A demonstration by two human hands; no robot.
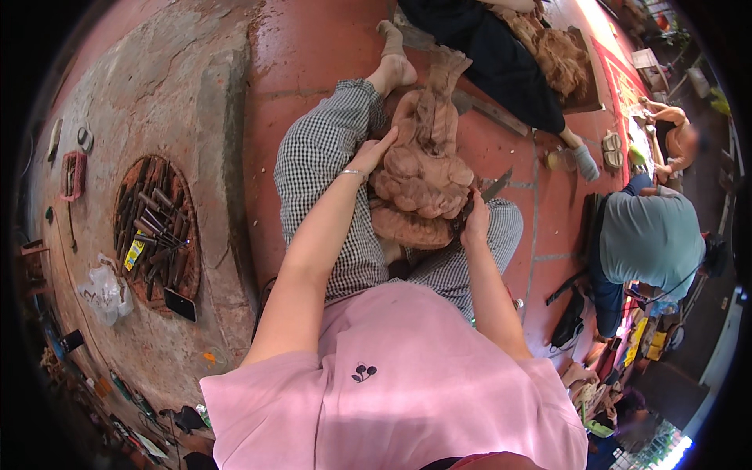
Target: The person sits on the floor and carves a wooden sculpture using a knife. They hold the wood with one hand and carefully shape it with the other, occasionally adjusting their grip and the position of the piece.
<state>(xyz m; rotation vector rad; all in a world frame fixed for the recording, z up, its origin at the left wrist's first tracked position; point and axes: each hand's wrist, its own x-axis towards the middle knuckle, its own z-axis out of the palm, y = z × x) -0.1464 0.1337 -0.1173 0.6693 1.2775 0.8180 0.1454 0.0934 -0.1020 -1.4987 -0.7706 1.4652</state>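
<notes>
A reddish-brown wood carving (427, 168) with rounded, lumpy forms and a narrower far end lies across my lap, between my legs in checkered trousers. My left hand (374, 153) grips its left side, fingers against the wood, a bracelet at the wrist. On the right, near the carving's lower edge, my right hand (475, 225) is closed round a knife (497, 185). Its dark blade points up and to the right, past the wood; the handle is mostly hidden in my fingers.
At left, a raised concrete slab (223, 149) bears a round basket (196, 262) of chisels, a phone (180, 305), a plastic bag (106, 293) and a pink basket (73, 176). Another person in dark trousers (501, 63) sits ahead beside a carved piece (558, 59). A person in a grey-green shirt (650, 239) sits right.
</notes>
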